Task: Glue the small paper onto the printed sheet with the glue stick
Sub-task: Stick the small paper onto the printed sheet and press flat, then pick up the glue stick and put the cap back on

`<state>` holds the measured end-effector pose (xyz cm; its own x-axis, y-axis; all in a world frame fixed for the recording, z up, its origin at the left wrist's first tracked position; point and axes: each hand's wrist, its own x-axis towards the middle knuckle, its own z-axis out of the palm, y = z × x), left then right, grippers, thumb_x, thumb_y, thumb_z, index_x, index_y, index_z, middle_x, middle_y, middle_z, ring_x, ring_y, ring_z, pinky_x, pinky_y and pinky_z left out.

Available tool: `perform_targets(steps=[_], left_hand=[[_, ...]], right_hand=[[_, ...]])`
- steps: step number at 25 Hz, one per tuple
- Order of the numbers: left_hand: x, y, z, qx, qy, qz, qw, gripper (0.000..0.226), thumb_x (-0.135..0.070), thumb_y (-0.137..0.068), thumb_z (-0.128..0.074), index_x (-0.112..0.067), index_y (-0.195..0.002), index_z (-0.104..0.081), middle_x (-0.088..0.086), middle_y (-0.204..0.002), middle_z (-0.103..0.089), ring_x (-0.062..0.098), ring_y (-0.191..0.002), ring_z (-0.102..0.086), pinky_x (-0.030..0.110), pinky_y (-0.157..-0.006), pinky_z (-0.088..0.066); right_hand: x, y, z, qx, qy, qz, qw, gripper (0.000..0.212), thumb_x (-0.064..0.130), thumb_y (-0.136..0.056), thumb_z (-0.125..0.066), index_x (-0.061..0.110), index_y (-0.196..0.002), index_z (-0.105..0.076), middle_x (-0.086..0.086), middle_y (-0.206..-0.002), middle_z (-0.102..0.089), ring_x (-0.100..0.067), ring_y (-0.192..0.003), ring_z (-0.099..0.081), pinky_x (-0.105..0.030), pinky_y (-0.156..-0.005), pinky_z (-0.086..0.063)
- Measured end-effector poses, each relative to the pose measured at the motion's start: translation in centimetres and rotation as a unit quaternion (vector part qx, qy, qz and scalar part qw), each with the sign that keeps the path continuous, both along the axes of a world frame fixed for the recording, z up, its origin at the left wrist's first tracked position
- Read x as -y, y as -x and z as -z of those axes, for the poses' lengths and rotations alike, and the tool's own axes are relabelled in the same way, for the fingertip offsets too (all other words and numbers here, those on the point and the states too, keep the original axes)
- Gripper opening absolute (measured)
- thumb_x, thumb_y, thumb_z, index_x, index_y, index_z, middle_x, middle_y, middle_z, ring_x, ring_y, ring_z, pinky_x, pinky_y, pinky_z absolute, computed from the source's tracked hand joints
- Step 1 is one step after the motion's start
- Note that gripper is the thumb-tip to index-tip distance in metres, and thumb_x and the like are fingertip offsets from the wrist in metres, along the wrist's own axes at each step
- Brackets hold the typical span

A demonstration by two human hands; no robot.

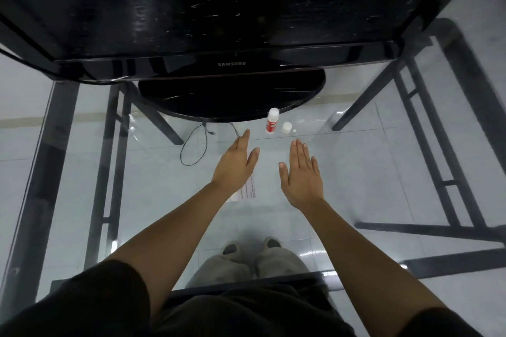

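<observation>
A white glue stick (272,121) with a red label stands upright on the glass table, just in front of the monitor's base. Its white cap (286,127) sits beside it on the right. A printed sheet (247,190) with red-lined text lies on the glass, mostly hidden under my left hand (235,163) and wrist. My right hand (302,174) hovers to the right of the sheet, apart from it. Both hands are flat, fingers extended, holding nothing. I cannot make out the small paper.
A black Samsung monitor (231,64) on a round base (232,96) fills the far side of the glass table (369,161). Black table frame bars (443,180) and a loose cable (191,150) show through the glass. My legs and shoes (252,247) are below.
</observation>
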<state>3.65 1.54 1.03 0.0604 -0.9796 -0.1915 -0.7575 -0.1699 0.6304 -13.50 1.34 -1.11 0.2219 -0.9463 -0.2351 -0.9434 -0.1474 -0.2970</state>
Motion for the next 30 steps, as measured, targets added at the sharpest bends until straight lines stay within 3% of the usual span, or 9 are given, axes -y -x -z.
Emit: perform_targets(steps=[4, 8, 14, 23, 26, 30], left_hand=[[2.9, 2.0, -0.4, -0.021, 0.039, -0.051, 0.998, 0.053, -0.031, -0.092, -0.052, -0.006, -0.136, -0.037, 0.018, -0.134, -0.051, 0.031, -0.121, -0.048, 0.037, -0.099, -0.04], [5.2, 3.0, -0.6, -0.059, 0.053, -0.096, 0.992, 0.049, -0.028, -0.086, -0.064, -0.005, -0.126, -0.047, 0.017, -0.122, -0.058, 0.03, -0.112, -0.054, 0.036, -0.091, -0.046], [6.6, 3.0, -0.2, -0.057, 0.071, -0.1, 0.991, 0.038, -0.029, -0.084, -0.066, -0.004, -0.109, -0.052, 0.015, -0.108, -0.063, 0.027, -0.097, -0.059, 0.027, -0.073, -0.043], [6.6, 3.1, -0.6, -0.071, 0.098, -0.073, 0.99, 0.03, -0.025, -0.086, -0.064, -0.004, -0.105, -0.054, 0.012, -0.102, -0.066, 0.023, -0.094, -0.06, 0.024, -0.073, -0.041], [5.9, 2.8, -1.8, -0.116, 0.088, -0.082, 0.986, 0.029, -0.023, -0.085, -0.065, -0.005, -0.105, -0.056, 0.01, -0.1, -0.066, 0.015, -0.089, -0.059, 0.019, -0.074, -0.042], [4.4, 1.3, -4.6, -0.188, 0.094, -0.092, 0.973, 0.026, -0.025, -0.087, -0.061, -0.013, -0.111, -0.06, 0.006, -0.102, -0.064, 0.012, -0.086, -0.061, 0.02, -0.074, -0.051]], right_hand=[[-0.2, 2.0, 0.8, -0.027, -0.022, 0.033, 0.999, 0.062, 0.044, -0.096, -0.012, 0.012, -0.146, 0.006, -0.007, -0.157, 0.008, -0.021, -0.143, 0.008, -0.034, -0.114, 0.005], [-0.4, 2.2, 1.7, -0.055, -0.023, 0.029, 0.998, 0.063, 0.046, -0.095, -0.009, 0.012, -0.145, 0.009, -0.008, -0.156, 0.011, -0.022, -0.142, 0.012, -0.034, -0.112, 0.008], [-0.5, 2.1, 2.5, -0.08, -0.004, 0.031, 0.996, 0.065, 0.049, -0.092, -0.001, 0.013, -0.145, 0.011, -0.008, -0.156, 0.012, -0.023, -0.142, 0.013, -0.035, -0.11, 0.009], [-0.3, 2.3, 2.4, -0.083, -0.011, 0.02, 0.996, 0.065, 0.05, -0.094, -0.006, 0.013, -0.145, 0.01, -0.007, -0.156, 0.013, -0.023, -0.142, 0.014, -0.035, -0.11, 0.009], [0.3, 2.3, 1.4, -0.037, -0.014, 0.037, 0.999, 0.063, 0.048, -0.096, -0.016, 0.013, -0.147, -0.004, -0.008, -0.157, -0.002, -0.025, -0.144, 0.0, -0.036, -0.114, 0.002], [2.5, 1.6, -2.0, 0.094, 0.074, 0.087, 0.989, 0.049, 0.037, -0.097, -0.034, 0.008, -0.136, -0.038, -0.014, -0.14, -0.044, -0.028, -0.129, -0.037, -0.04, -0.109, -0.027]])
